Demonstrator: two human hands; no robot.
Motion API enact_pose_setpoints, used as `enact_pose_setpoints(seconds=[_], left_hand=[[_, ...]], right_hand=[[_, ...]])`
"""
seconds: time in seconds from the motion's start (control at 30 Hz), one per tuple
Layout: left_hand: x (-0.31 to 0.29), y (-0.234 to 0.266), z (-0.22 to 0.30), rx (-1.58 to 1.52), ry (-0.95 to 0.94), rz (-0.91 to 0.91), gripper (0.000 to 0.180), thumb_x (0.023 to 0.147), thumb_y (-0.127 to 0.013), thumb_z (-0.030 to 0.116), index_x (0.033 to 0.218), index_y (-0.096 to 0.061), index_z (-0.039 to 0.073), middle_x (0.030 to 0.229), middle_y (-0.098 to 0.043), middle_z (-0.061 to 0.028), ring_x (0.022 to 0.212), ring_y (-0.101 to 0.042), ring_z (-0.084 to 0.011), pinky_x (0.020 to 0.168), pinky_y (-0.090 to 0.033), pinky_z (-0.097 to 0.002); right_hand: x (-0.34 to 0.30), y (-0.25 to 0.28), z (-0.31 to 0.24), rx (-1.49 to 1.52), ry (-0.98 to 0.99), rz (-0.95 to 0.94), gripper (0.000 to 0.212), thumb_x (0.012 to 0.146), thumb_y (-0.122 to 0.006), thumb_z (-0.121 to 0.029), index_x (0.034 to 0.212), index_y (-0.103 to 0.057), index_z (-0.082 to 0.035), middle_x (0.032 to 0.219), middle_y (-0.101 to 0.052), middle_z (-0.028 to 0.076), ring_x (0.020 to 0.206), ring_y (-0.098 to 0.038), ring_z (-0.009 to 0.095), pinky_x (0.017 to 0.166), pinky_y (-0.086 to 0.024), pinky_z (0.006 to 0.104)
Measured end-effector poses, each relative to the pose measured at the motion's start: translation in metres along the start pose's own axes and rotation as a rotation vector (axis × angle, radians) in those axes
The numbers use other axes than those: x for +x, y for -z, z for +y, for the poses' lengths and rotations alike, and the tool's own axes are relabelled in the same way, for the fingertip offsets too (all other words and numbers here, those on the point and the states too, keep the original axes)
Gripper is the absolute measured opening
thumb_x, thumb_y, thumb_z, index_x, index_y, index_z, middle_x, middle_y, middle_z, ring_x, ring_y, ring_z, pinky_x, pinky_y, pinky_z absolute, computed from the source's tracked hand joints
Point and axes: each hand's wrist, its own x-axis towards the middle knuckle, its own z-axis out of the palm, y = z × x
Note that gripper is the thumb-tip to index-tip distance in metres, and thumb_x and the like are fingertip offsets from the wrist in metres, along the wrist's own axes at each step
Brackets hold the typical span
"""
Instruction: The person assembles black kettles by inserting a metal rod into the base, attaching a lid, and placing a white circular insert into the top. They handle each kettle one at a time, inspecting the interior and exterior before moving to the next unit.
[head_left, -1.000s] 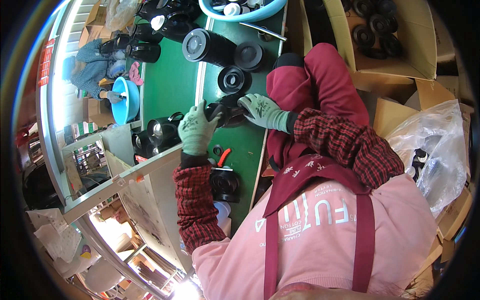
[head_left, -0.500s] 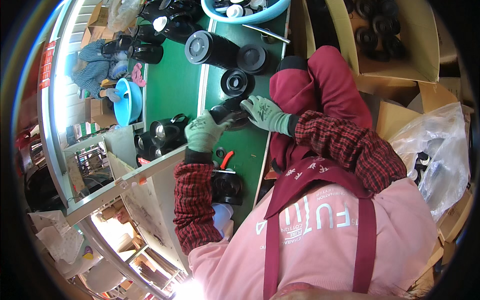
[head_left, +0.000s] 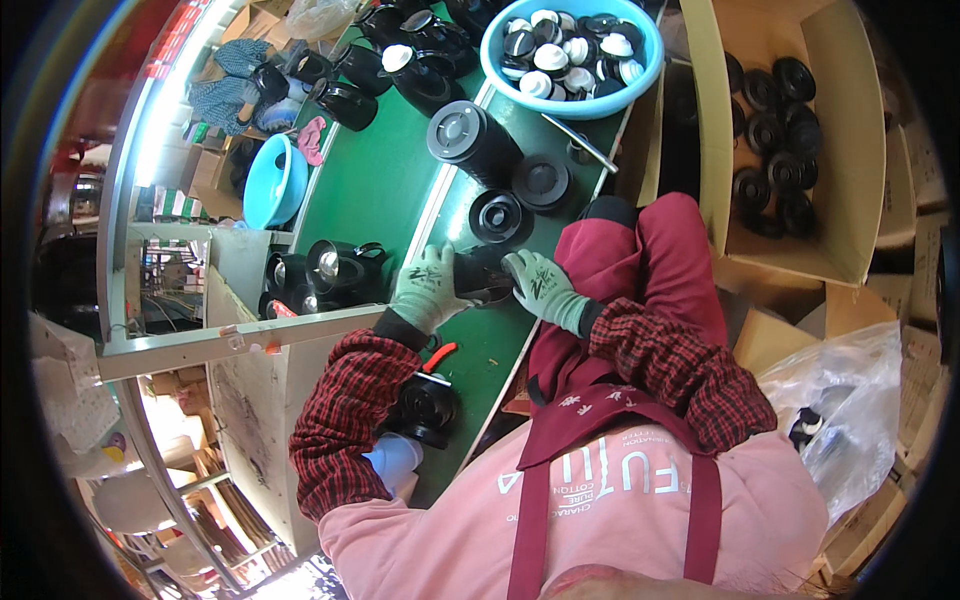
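Observation:
Between my two gloved hands is a black round plastic part (head_left: 483,272), held low over the green bench. My left hand (head_left: 427,288), in a pale green glove, grips its left side. On the right edge, the fingers of my right hand (head_left: 545,284) are closed round it. Their grip covers much of the part. Just beyond lies a black ringed lid (head_left: 501,217), with a flat black disc (head_left: 541,182) beside it. A tall stack of black discs (head_left: 468,138) rests behind them. Nearer me are an orange-handled tool (head_left: 440,357) and another black round part (head_left: 426,402).
A blue basin (head_left: 488,75) of black and white caps stands at the far end, near a metal rod (head_left: 580,143). Black jugs (head_left: 345,268) line the left. At right is a cardboard box (head_left: 850,215) with black discs. A co-worker's sleeve (head_left: 218,103) shows far left.
The view has shifted, bringing more of the basin and the cardboard box into sight. Both hands stay on the black part, which now sits more squarely between them.

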Motion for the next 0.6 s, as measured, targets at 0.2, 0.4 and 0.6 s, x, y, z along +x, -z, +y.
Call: enact_pose_setpoints(seconds=[0.2, 0.4, 0.6], left_hand=[[0.004, -0.018, 0.003, 0.036, -0.07, 0.049, 0.093, 0.067, -0.095, 0.056, 0.13, -0.057, 0.001, 0.125, -0.062, -0.016, 0.115, -0.069, -0.0334, 0.094, -0.059, -0.0461], [0.013, -0.021, -0.017, 0.161, -0.374, 0.039, 0.104, 0.059, -0.097, 0.052, 0.14, -0.056, 0.001, 0.127, -0.061, -0.0145, 0.116, -0.065, -0.0336, 0.1, -0.054, -0.0455], [0.008, -0.02, -0.028, -0.057, -0.369, 0.121, 0.1, 0.06, -0.095, 0.047, 0.144, -0.056, 0.01, 0.131, -0.061, -0.0124, 0.116, -0.066, -0.0341, 0.098, -0.056, -0.0474]], right_hand=[[0.004, 0.007, 0.013, 0.058, 0.12, -0.025, 0.057, 0.088, -0.078, -0.025, 0.137, -0.052, -0.008, 0.122, -0.061, 0.015, 0.111, -0.065, 0.034, 0.094, -0.055, 0.0463], [0.019, 0.01, 0.037, 0.183, 0.344, -0.05, 0.057, 0.091, -0.074, -0.023, 0.14, -0.052, -0.005, 0.131, -0.061, 0.019, 0.121, -0.064, 0.039, 0.103, -0.053, 0.0476], [0.031, 0.012, 0.049, 0.319, 0.233, -0.186, 0.062, 0.089, -0.075, -0.022, 0.143, -0.052, -0.005, 0.136, -0.06, 0.02, 0.127, -0.061, 0.041, 0.109, -0.05, 0.0495]])
